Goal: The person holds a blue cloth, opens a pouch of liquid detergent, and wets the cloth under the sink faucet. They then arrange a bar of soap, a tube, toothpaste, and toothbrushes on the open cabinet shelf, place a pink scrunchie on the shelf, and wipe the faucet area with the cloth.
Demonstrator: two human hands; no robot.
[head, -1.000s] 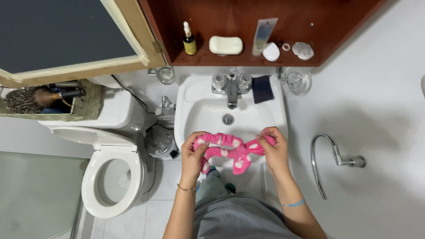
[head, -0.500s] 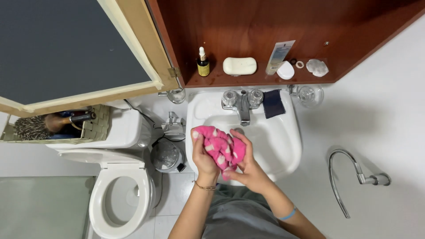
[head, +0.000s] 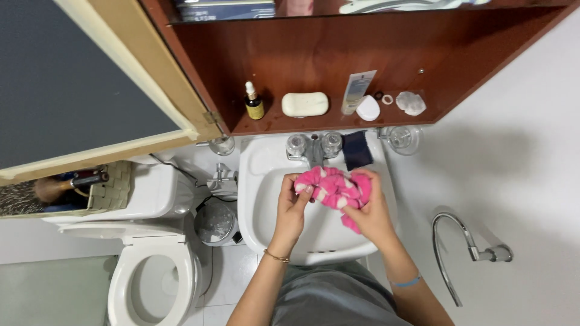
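I see a small bathroom from above. White wall (head: 519,121), white tiled floor (head: 235,271). Wall-mounted white sink (head: 260,181) centre, chrome tap (head: 314,148) at its back. Open red-brown wooden cabinet (head: 314,54) above it, its pale-framed door (head: 90,90) swung left. White toilet (head: 151,278) left of the sink, woven basket (head: 112,190) on the cistern. Small lidded bin (head: 214,223) sits between toilet and sink. Curved chrome rail (head: 450,241) on the right wall. Frosted pane bottom left, possibly a shower screen. Light even, soft.
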